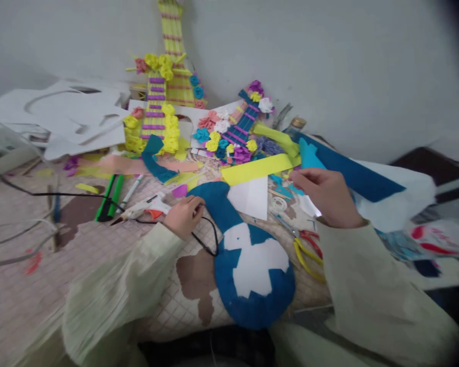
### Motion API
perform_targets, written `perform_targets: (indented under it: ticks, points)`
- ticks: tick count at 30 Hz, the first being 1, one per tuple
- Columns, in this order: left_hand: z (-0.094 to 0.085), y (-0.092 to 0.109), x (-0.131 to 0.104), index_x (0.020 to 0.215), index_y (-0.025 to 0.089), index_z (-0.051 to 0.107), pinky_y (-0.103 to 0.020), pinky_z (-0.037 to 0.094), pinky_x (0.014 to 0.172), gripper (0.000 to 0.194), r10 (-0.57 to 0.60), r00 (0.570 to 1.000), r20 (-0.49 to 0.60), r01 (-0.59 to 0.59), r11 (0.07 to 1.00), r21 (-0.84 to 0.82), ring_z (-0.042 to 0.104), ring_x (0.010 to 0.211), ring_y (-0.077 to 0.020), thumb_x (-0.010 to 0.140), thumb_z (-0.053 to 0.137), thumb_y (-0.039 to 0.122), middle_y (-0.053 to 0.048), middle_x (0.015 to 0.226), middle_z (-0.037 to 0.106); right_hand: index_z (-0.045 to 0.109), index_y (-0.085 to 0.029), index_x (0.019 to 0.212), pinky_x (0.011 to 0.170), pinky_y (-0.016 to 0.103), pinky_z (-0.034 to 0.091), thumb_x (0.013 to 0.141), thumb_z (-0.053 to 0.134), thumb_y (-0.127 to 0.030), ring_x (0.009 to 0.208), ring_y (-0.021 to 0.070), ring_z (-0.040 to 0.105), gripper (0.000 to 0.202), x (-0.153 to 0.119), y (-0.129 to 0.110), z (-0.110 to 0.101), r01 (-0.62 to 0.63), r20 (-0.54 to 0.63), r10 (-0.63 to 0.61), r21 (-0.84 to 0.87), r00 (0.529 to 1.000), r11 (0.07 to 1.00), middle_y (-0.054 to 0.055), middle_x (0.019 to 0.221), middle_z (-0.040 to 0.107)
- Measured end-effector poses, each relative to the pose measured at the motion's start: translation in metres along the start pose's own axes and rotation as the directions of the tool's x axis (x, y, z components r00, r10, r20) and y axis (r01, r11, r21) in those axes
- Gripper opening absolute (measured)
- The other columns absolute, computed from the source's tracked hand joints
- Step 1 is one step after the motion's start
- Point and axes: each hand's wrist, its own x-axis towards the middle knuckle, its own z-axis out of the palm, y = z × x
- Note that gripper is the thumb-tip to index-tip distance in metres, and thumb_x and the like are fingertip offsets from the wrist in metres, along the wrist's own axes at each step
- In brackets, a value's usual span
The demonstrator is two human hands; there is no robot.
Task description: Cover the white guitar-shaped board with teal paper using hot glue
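Note:
A blue guitar-like shape (258,308) with white patches lies near the table's front edge, its neck pointing up and left. Beside the end of that neck is my left hand (185,216), its fingers curled together; what they hold, if anything, is too small to name. My right hand (325,193) is raised at the right, thumb and fingers pinched, close to the end of a yellow strip (252,169) and a light blue piece (309,154). Whether it grips either one is unclear. A white glue gun (147,205) with an orange trigger lies left of my left hand.
Decorated yellow (153,109) and blue (241,122) paper shapes stand at the back by the wall. White cut sheets (72,122) are piled at the left. Yellow-handled scissors (308,262) lie right of the blue shape. A green cutter (110,196) and black cable (61,193) lie at the left.

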Motion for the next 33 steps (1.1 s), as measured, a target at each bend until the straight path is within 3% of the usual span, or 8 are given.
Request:
perform_targets:
  ticks: [2,4,6,9,14,20,27,33]
  points:
    - [-0.003,0.001,0.000,0.088,0.017,0.058,-0.026,0.042,0.060,0.019,-0.030,0.999,0.030,0.030,1.000,0.008,0.057,0.064,-0.0146,0.082,0.042,0.023,-0.004,0.080,0.063,0.065,-0.018,0.071,0.056,0.029,0.042,0.072,0.058,-0.043,0.060,0.0167,0.057,0.027,-0.012,0.018,-0.027,-0.035,0.003,0.035,-0.094,0.999,0.995,0.003,0.067,0.066]
    - [-0.007,0.004,0.001,0.089,0.018,0.059,-0.025,0.039,0.056,0.021,-0.080,0.995,0.063,0.078,0.996,0.045,0.056,0.060,-0.0145,0.081,0.041,0.026,-0.003,0.078,0.064,0.066,-0.018,0.072,0.057,0.030,0.044,0.071,0.059,-0.043,0.061,0.0179,0.058,0.026,-0.026,0.041,-0.040,-0.054,0.072,0.067,-0.170,0.995,0.984,0.004,0.070,0.067]
    - [-0.010,0.007,0.001,0.089,0.019,0.059,-0.025,0.036,0.053,0.022,-0.132,0.987,0.088,0.123,0.988,0.096,0.057,0.059,-0.0152,0.081,0.041,0.029,-0.002,0.075,0.065,0.066,-0.019,0.069,0.059,0.031,0.046,0.071,0.060,-0.038,0.062,0.0185,0.060,0.021,-0.039,0.062,-0.042,-0.026,0.166,0.065,-0.230,0.984,0.973,0.004,0.072,0.069]
    - [-0.013,0.010,0.001,0.089,0.021,0.060,-0.025,0.034,0.052,0.023,-0.188,0.975,0.117,0.171,0.975,0.145,0.059,0.062,-0.0166,0.080,0.041,0.032,-0.001,0.073,0.066,0.067,-0.019,0.076,0.063,0.032,0.047,0.076,0.054,-0.033,0.069,0.0198,0.062,0.020,-0.054,0.085,-0.027,0.077,0.265,0.010,-0.315,0.964,0.946,0.006,0.080,0.070]
    - [-0.012,0.010,-0.003,0.091,0.020,0.061,-0.025,0.037,0.056,0.025,-0.148,0.985,0.087,0.139,0.985,0.107,0.059,0.065,-0.0158,0.081,0.041,0.030,-0.002,0.077,0.066,0.069,-0.020,0.076,0.076,0.035,0.045,0.077,0.054,-0.023,0.083,0.0213,0.060,0.015,-0.072,0.087,-0.003,0.232,0.420,-0.094,-0.289,0.902,0.929,0.005,0.082,0.068]
    - [-0.012,0.007,-0.006,0.089,0.018,0.062,-0.025,0.038,0.054,0.025,-0.019,1.000,-0.005,0.020,0.996,0.084,0.054,0.058,-0.0143,0.081,0.041,0.029,-0.002,0.067,0.063,0.063,-0.021,0.060,0.066,0.031,0.043,0.066,0.063,-0.013,0.070,0.0192,0.059,0.010,-0.107,0.083,-0.011,0.311,0.581,-0.053,-0.355,0.812,0.881,0.001,0.065,0.065]
    - [-0.011,0.007,-0.007,0.085,0.016,0.062,-0.027,0.043,0.057,0.024,0.154,0.984,-0.094,-0.152,0.988,0.024,0.054,0.056,-0.0150,0.082,0.041,0.027,-0.004,0.064,0.061,0.056,-0.018,0.070,0.070,0.033,0.044,0.079,0.047,-0.013,0.079,0.0207,0.058,0.014,-0.130,0.080,-0.006,0.276,0.461,-0.034,-0.470,0.887,0.839,0.007,0.077,0.062]
    - [-0.010,0.006,-0.007,0.084,0.016,0.062,-0.026,0.043,0.056,0.021,0.158,0.980,-0.119,-0.157,0.987,0.021,0.054,0.056,-0.0136,0.081,0.043,0.026,-0.002,0.064,0.061,0.056,-0.019,0.083,0.060,0.030,0.044,0.086,0.039,-0.032,0.067,0.0195,0.060,0.021,-0.114,0.063,-0.039,0.127,0.153,-0.057,-0.497,0.987,0.858,0.006,0.075,0.064]
